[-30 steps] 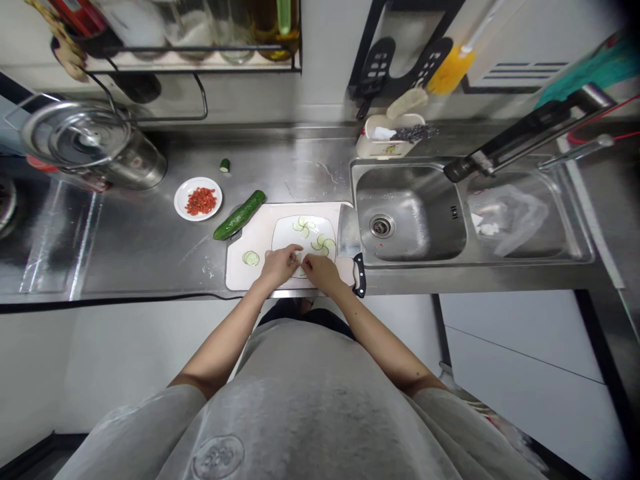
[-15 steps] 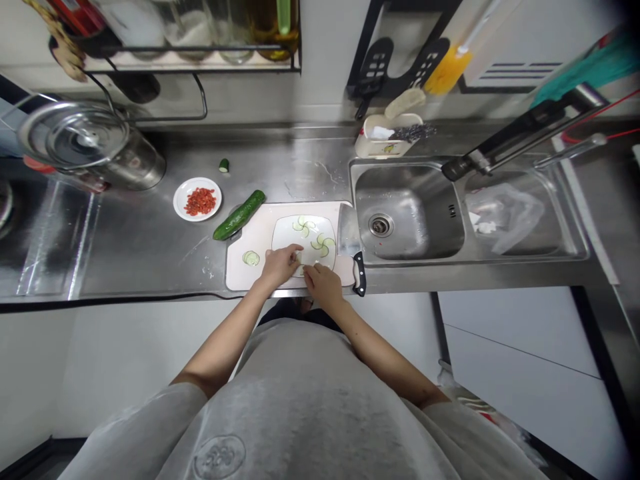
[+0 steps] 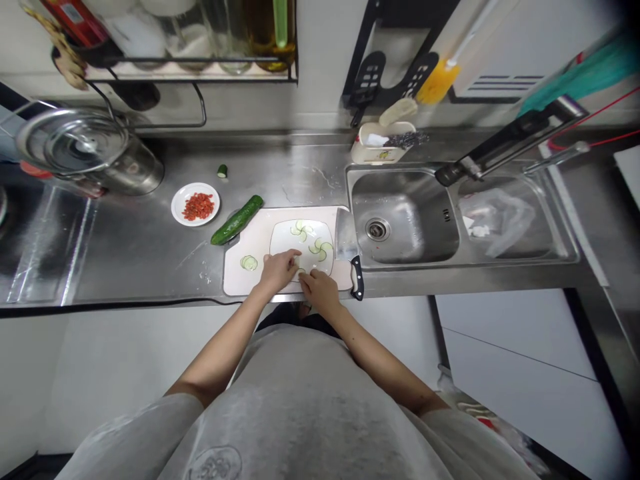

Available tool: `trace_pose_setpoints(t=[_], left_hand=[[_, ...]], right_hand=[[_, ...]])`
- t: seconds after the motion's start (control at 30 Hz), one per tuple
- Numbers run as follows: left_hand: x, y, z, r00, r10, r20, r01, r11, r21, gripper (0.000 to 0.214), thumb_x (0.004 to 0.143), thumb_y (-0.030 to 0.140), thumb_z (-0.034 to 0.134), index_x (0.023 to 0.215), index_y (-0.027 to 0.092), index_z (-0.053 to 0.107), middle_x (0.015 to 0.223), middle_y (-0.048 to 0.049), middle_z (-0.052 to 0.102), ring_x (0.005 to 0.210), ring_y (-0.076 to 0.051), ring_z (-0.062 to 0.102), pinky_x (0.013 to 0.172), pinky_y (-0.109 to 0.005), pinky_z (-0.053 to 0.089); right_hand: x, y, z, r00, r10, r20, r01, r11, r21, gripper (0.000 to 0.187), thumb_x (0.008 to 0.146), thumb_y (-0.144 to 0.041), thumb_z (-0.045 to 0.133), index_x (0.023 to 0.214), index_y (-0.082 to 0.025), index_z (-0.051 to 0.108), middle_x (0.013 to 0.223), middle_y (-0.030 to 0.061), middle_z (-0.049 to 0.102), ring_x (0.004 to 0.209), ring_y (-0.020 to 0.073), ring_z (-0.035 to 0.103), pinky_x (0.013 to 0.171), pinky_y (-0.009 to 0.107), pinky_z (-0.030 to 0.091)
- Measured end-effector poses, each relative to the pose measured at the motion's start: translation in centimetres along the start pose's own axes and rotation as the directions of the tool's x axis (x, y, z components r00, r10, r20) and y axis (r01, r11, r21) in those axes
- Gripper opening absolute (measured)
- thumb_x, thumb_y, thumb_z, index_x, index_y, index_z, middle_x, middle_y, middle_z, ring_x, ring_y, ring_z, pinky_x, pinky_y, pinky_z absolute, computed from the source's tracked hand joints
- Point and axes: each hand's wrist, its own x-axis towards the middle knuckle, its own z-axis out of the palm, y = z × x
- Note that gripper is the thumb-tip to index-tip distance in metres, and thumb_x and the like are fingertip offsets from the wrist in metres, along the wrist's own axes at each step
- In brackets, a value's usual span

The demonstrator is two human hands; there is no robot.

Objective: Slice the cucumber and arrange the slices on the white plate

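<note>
A white square plate (image 3: pixel 283 239) lies on a pale cutting board (image 3: pixel 257 235) and bears thin cucumber slices (image 3: pixel 320 248) laid in pinwheel shapes. My left hand (image 3: pixel 277 271) rests at the plate's near edge with its fingers bent over a slice. My right hand (image 3: pixel 318 287) sits beside it, fingertips pinched at the same spot. A few loose slices (image 3: pixel 249 263) lie on the board to the left. A whole cucumber (image 3: pixel 237 219) leans on the board's far left corner.
A cleaver (image 3: pixel 348 244) lies along the board's right edge, black handle toward me. A small dish of red bits (image 3: pixel 195 205) and a cucumber end (image 3: pixel 222 171) sit on the steel counter. A lidded pot (image 3: pixel 85 150) stands left; a double sink (image 3: pixel 405 220) right.
My right hand has drawn back a little toward me and my left fingers have shifted on the plate's near edge. The view has tilted slightly.
</note>
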Motion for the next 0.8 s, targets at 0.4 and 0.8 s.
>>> trace_pose_setpoints(t=[0.4,0.8], left_hand=[[0.1,-0.4,0.8,0.999,0.006,-0.034,-0.004,0.999,0.041,0.036,0.084,0.024,0.05,0.119,0.026,0.058,0.096,-0.0039,0.067,0.093,-0.022,0.06,0.087,-0.038,0.031],[0.0,-0.6,1.1,0.998,0.004,-0.064,-0.001,0.999,0.048,0.033,0.084,0.025,0.052,0.117,0.026,0.058,0.1,-0.0039,0.064,0.096,-0.021,0.059,0.086,-0.037,0.03]], right_hand=[[0.1,0.1,-0.2,0.997,0.08,-0.006,-0.079,0.996,0.039,0.044,0.1,-0.04,0.024,0.132,-0.027,0.053,0.101,0.0086,0.061,0.093,0.0189,0.053,0.069,0.026,0.032],[0.5,-0.1,-1.1,0.995,0.077,0.056,-0.074,0.996,-0.049,0.044,0.1,-0.04,0.023,0.125,-0.027,0.056,0.1,0.0096,0.06,0.091,0.0188,0.051,0.07,0.026,0.031]])
